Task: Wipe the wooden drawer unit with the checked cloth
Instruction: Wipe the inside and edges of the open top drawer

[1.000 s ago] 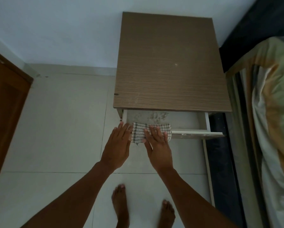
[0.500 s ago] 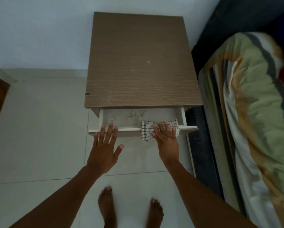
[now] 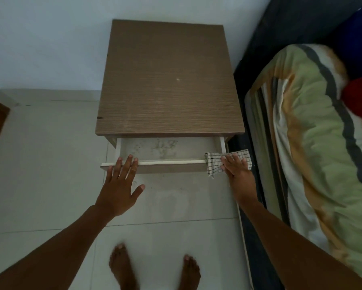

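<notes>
checked cloth (image 3: 228, 162) — drawer's right edge (image 3: 222, 146)

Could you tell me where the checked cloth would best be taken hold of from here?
Probably at the loose corner of the checked cloth hanging below the drawer front, coming from the front and below. That part dangles free, while the right hand presses the rest flat over the drawer's right end.

checked cloth (image 3: 216, 164) half under right hand (image 3: 237, 171), drawer's (image 3: 155, 150) rear beneath the top, bed (image 3: 322, 143) cropped
</notes>
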